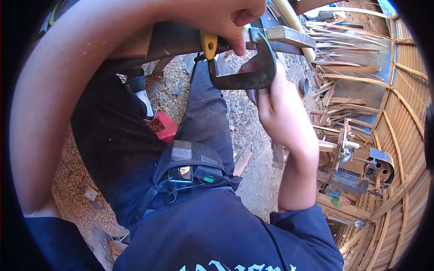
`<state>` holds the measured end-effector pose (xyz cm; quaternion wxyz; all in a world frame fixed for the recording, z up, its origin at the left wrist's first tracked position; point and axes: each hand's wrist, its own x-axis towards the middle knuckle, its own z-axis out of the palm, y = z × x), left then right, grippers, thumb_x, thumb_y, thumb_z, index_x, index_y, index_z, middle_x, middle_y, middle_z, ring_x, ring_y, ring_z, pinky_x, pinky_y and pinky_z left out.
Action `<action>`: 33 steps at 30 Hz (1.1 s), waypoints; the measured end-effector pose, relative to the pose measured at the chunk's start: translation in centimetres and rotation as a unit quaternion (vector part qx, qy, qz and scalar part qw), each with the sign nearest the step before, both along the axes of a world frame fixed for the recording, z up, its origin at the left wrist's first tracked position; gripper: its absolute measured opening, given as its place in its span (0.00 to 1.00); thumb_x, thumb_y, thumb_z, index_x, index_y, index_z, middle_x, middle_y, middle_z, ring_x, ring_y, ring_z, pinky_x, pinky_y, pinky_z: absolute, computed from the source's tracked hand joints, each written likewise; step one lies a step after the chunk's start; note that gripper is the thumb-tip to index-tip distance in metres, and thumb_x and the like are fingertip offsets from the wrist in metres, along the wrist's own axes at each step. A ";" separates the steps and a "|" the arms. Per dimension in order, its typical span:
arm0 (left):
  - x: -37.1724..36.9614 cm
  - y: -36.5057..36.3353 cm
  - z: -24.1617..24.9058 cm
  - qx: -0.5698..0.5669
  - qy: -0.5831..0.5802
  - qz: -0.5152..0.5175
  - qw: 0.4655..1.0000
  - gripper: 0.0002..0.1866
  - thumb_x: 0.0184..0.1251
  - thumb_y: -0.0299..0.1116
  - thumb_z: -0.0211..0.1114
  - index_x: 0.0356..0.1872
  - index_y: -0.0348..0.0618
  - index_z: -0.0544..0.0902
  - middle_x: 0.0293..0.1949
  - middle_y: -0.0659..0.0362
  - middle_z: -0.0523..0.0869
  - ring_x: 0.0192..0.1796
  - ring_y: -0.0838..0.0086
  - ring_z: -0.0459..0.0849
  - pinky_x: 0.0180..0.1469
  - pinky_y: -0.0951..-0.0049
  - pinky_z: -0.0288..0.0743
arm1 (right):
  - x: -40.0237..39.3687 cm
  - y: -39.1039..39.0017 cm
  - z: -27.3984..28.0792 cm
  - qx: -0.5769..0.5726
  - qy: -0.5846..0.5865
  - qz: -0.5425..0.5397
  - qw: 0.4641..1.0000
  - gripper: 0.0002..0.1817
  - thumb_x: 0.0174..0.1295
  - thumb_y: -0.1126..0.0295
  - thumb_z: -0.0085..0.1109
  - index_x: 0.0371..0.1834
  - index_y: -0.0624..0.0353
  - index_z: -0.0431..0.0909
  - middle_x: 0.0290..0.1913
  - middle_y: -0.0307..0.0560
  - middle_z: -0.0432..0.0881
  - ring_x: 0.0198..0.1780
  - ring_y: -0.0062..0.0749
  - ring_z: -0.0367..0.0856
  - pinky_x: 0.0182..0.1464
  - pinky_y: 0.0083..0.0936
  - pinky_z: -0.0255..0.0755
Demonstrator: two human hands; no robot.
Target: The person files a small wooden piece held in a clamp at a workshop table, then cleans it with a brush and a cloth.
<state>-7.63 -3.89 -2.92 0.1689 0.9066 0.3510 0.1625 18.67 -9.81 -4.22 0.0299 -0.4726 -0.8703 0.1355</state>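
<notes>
A dark C-shaped metal clamp [244, 80] sits at the edge of the workbench [174, 43]. My right hand [275, 101] is closed around its lower right part, with some fingers hidden behind the frame. My left hand [217, 20] reaches over the bench edge from above, thumb pointing down and the visible fingers bent; what it grips, if anything, is hidden. Just below the left hand a yellow handle [209, 45] with a hole hangs down to the clamp's left end. A short pale wood piece [290, 36] lies on the bench to the right of the clamp.
Split wood strips [348, 49] are heaped at the upper right. A wood-framed machine [350, 160] stands beside the corrugated wall [409, 99]. Below the bench, a red container [166, 126] sits among wood shavings [72, 174], near my legs.
</notes>
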 end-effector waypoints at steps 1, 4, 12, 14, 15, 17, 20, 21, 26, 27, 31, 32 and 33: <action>-0.1 -0.6 -0.8 0.054 -0.012 0.001 0.998 0.19 0.63 0.50 0.76 0.35 0.41 0.92 0.28 0.55 0.91 0.32 0.64 0.91 0.39 0.66 0.86 | 0.0 -0.7 0.1 -0.005 0.010 -0.007 1.000 0.12 0.74 0.74 0.54 0.51 0.69 0.63 0.29 0.73 0.81 0.33 0.74 0.82 0.34 0.62 0.72; -0.4 -1.2 -0.4 0.112 0.032 0.004 0.993 0.19 0.63 0.50 0.75 0.32 0.41 0.92 0.28 0.56 0.91 0.31 0.65 0.90 0.38 0.67 0.85 | 0.5 -3.1 0.5 -0.018 0.001 -0.032 0.999 0.12 0.74 0.77 0.51 0.54 0.69 0.62 0.29 0.72 0.82 0.33 0.73 0.82 0.34 0.60 0.73; -0.4 -0.1 0.5 0.027 0.032 -0.019 0.999 0.18 0.65 0.50 0.73 0.30 0.44 0.93 0.26 0.58 0.91 0.29 0.68 0.90 0.35 0.68 0.85 | 0.6 -0.6 -0.7 -0.014 0.012 -0.017 1.000 0.16 0.73 0.77 0.53 0.57 0.74 0.61 0.30 0.71 0.81 0.33 0.76 0.80 0.36 0.62 0.72; -0.3 -0.3 0.8 0.026 0.059 -0.021 0.998 0.19 0.65 0.51 0.73 0.31 0.44 0.93 0.25 0.58 0.91 0.29 0.68 0.90 0.37 0.67 0.85 | 1.0 -2.1 -0.5 0.000 0.000 -0.021 1.000 0.16 0.73 0.77 0.53 0.58 0.72 0.62 0.30 0.71 0.82 0.33 0.75 0.80 0.36 0.62 0.72; -0.8 -1.1 0.9 0.078 0.045 -0.024 0.996 0.19 0.65 0.51 0.73 0.31 0.43 0.93 0.24 0.58 0.90 0.29 0.67 0.90 0.36 0.66 0.85 | 1.0 -2.2 -0.5 0.002 0.012 -0.017 1.000 0.16 0.73 0.77 0.53 0.58 0.71 0.63 0.31 0.71 0.82 0.34 0.75 0.80 0.36 0.62 0.72; -1.4 -1.6 0.6 0.104 0.037 -0.018 0.994 0.19 0.64 0.51 0.73 0.30 0.43 0.93 0.24 0.58 0.90 0.28 0.67 0.89 0.36 0.66 0.85 | 0.5 -1.8 -0.4 0.001 0.019 -0.011 1.000 0.15 0.73 0.77 0.53 0.59 0.68 0.64 0.32 0.71 0.82 0.34 0.75 0.80 0.36 0.62 0.72; -0.3 -1.1 0.3 0.069 0.065 0.009 0.995 0.21 0.63 0.52 0.74 0.29 0.42 0.93 0.25 0.57 0.90 0.29 0.66 0.90 0.34 0.66 0.85 | 0.1 0.8 -1.5 0.002 0.062 0.030 0.998 0.13 0.71 0.79 0.53 0.56 0.65 0.65 0.34 0.69 0.83 0.37 0.75 0.81 0.37 0.60 0.74; 0.5 -1.2 -0.1 0.079 0.081 0.034 0.993 0.21 0.62 0.53 0.75 0.28 0.42 0.93 0.25 0.57 0.90 0.30 0.66 0.90 0.33 0.66 0.85 | 0.1 1.1 -1.8 -0.001 0.069 0.025 0.997 0.13 0.71 0.80 0.52 0.55 0.66 0.65 0.34 0.69 0.84 0.38 0.75 0.82 0.38 0.59 0.74; -0.7 -0.9 0.8 0.113 0.077 0.014 0.990 0.22 0.63 0.54 0.75 0.30 0.42 0.93 0.25 0.57 0.89 0.30 0.66 0.90 0.33 0.65 0.85 | 0.6 -2.3 -1.3 0.008 0.034 -0.013 0.999 0.12 0.74 0.79 0.51 0.56 0.66 0.64 0.35 0.68 0.84 0.38 0.73 0.83 0.40 0.57 0.75; -0.4 -1.2 0.0 0.120 0.067 0.031 0.990 0.22 0.63 0.54 0.75 0.30 0.41 0.93 0.25 0.57 0.89 0.30 0.66 0.89 0.33 0.65 0.85 | 0.6 -1.8 -1.3 0.025 0.006 -0.013 1.000 0.12 0.73 0.79 0.51 0.56 0.66 0.65 0.35 0.67 0.83 0.38 0.73 0.83 0.40 0.57 0.75; 0.4 -1.0 1.6 0.002 0.118 0.026 0.993 0.22 0.62 0.54 0.75 0.29 0.40 0.92 0.26 0.56 0.90 0.30 0.66 0.90 0.32 0.66 0.85 | 0.4 1.0 -1.6 0.000 0.041 0.015 0.999 0.15 0.71 0.79 0.54 0.58 0.63 0.67 0.36 0.67 0.83 0.38 0.75 0.80 0.42 0.61 0.73; 0.6 -1.2 1.7 0.002 0.123 0.039 0.992 0.22 0.62 0.54 0.75 0.29 0.40 0.92 0.27 0.56 0.90 0.30 0.66 0.90 0.32 0.66 0.85 | 0.4 0.9 -1.7 0.019 0.035 0.021 0.999 0.14 0.71 0.78 0.54 0.58 0.63 0.67 0.35 0.68 0.83 0.37 0.75 0.80 0.41 0.61 0.72; 0.8 -1.4 1.9 0.002 0.128 0.052 0.990 0.22 0.62 0.54 0.75 0.29 0.40 0.92 0.27 0.56 0.90 0.31 0.65 0.90 0.33 0.66 0.85 | 0.4 -0.1 -1.7 0.020 0.022 -0.005 1.000 0.14 0.71 0.78 0.54 0.58 0.64 0.67 0.35 0.68 0.83 0.38 0.75 0.81 0.42 0.61 0.73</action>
